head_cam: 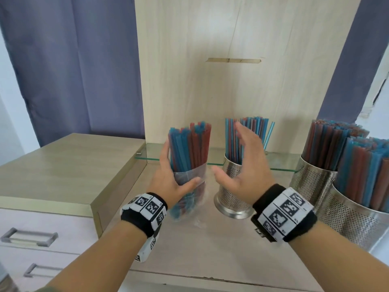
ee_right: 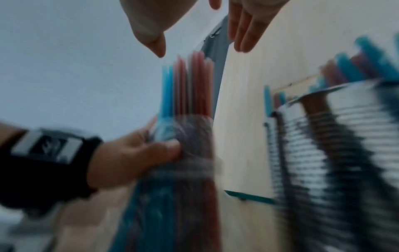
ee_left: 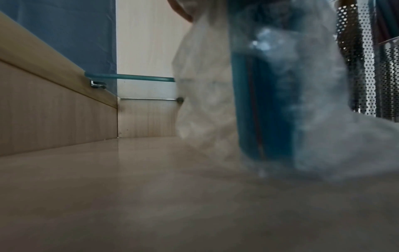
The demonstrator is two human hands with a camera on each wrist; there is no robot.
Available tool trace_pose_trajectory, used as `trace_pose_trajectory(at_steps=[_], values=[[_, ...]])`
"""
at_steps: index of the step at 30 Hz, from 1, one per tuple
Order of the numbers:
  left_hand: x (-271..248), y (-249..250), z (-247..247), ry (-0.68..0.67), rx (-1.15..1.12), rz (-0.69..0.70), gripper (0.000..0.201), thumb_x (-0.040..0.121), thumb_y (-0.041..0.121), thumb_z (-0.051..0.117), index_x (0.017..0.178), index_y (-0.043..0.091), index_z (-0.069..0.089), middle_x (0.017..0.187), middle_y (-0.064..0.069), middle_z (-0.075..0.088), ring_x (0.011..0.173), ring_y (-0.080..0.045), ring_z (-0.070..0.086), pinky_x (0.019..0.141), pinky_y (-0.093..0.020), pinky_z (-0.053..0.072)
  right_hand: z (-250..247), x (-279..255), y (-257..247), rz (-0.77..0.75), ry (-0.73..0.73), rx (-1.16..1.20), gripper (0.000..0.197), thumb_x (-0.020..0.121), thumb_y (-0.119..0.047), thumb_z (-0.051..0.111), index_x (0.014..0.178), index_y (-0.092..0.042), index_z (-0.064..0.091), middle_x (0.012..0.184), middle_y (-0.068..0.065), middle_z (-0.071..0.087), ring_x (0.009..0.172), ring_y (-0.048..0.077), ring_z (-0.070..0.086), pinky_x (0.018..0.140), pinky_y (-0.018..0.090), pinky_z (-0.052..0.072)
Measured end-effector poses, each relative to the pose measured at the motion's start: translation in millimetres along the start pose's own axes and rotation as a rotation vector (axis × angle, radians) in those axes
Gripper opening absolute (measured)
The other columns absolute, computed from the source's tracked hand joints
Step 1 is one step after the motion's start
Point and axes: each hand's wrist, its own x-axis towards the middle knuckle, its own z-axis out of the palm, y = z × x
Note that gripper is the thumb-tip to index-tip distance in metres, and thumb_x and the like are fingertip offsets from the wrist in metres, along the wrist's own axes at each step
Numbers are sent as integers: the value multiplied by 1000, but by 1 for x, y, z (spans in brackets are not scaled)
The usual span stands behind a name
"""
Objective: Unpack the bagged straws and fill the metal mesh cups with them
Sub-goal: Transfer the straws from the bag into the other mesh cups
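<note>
A bundle of blue and red straws [head_cam: 189,148] stands upright on the counter in a clear plastic bag [head_cam: 190,175] pulled halfway down. My left hand [head_cam: 170,178] grips the bag and bundle at mid height; the blurred right wrist view shows that left hand [ee_right: 134,153] on the straws [ee_right: 187,85] too. My right hand [head_cam: 237,163] hovers open just right of the bundle, fingers spread, touching nothing. Behind it stands a perforated metal cup [head_cam: 231,197] partly filled with straws. In the left wrist view the bag [ee_left: 323,136] sits on the counter with blue straws [ee_left: 259,102] inside.
Two more mesh cups [head_cam: 313,180] [head_cam: 355,220] packed with straws stand at the right. A glass shelf [head_cam: 280,163] runs behind the cups against a wooden back panel [head_cam: 210,81]. A raised cabinet top [head_cam: 63,165] with drawers lies left.
</note>
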Motion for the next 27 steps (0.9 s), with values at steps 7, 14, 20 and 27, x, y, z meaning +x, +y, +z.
trace_pose_trajectory(at_steps=[7,14,20,27], values=[[1,-4,2,-97,95,4,125,72,41,83,147,45,-17,147,2,42,130,-16,50,109,-41,42,35,38,-9,543,-275,495,83,87,-21,72,153,-23,21,135,-2,55,122,9,55,107,32,43],[3,-7,2,-96,139,11,127,68,47,83,146,46,-17,144,-2,47,124,-19,56,104,-43,48,40,54,-2,491,-294,458,30,87,-13,72,112,-25,62,105,-5,71,97,7,67,85,20,53],[2,-6,1,-97,129,16,127,68,49,83,145,46,-18,145,-3,46,125,-20,55,103,-43,48,44,60,1,496,-369,452,25,89,-12,67,114,-15,67,102,-1,74,96,9,70,85,26,57],[2,-6,1,-101,156,8,128,69,48,82,146,44,-20,144,-3,48,122,-20,57,101,-38,49,51,62,-5,517,-363,436,16,90,-11,64,105,-10,70,94,6,74,88,13,71,76,21,57]])
